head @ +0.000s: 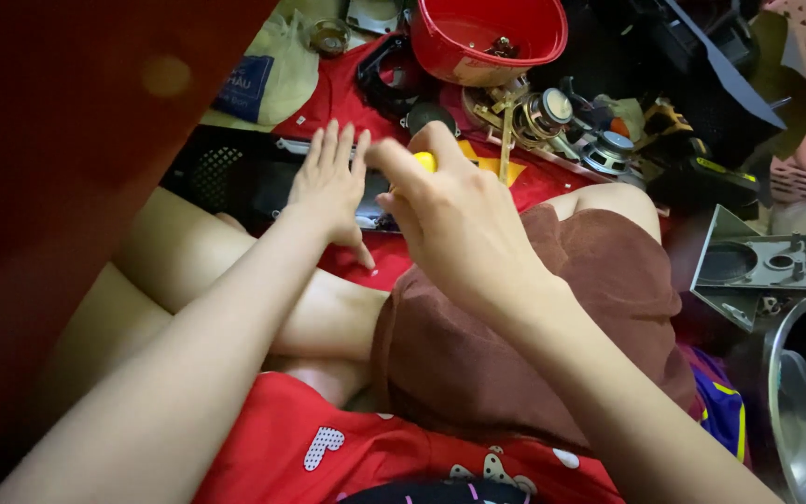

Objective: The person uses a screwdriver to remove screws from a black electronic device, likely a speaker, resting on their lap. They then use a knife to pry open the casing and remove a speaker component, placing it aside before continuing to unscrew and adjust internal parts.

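Screwdriver point(424, 161) (yellow handle) in right hand point(459, 219); red bowl point(487, 37) holds parts.

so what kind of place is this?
Likely an informal home repair spot on the floor, for taking electronics apart. Loose speaker drivers, a red bowl of small parts and a black mesh-fronted device under the hands suggest it.

Person's clothing, seen from the head camera

A red top printed with white hearts and dotted shapes is worn, together with brown shorts of a soft, towel-like cloth. Both forearms are bare, with no sleeves reaching them. No rings, watch or bracelets are seen on the left hand point(330, 187) or right hand point(454, 219).
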